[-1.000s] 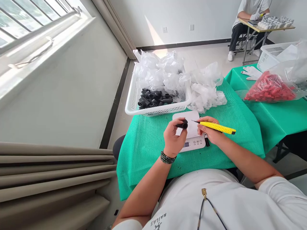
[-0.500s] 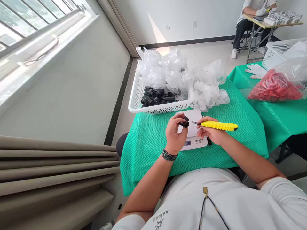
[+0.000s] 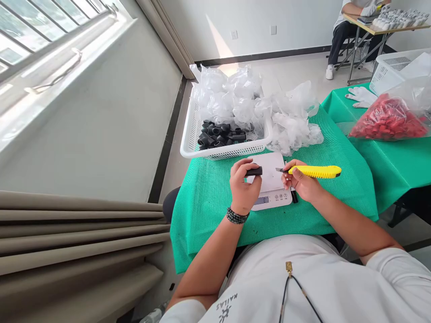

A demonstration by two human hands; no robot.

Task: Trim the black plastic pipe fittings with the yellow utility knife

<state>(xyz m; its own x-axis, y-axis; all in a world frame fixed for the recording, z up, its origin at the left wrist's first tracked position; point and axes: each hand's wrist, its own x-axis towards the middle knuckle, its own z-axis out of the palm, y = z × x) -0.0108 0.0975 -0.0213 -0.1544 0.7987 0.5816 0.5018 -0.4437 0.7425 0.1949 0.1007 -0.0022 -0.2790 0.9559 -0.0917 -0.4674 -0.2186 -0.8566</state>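
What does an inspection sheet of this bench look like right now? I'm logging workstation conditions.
Surface: green mesh cloth over the table.
Job's things: small black tube; yellow utility knife, blade out.
Clutter: white scale; white basket of black fittings; clear bags; bag of red parts.
Grippers: left hand holds the tube; right hand holds the knife.
Cables: nothing seen.
Surroundings: window, curtain; another person seated at a far desk.
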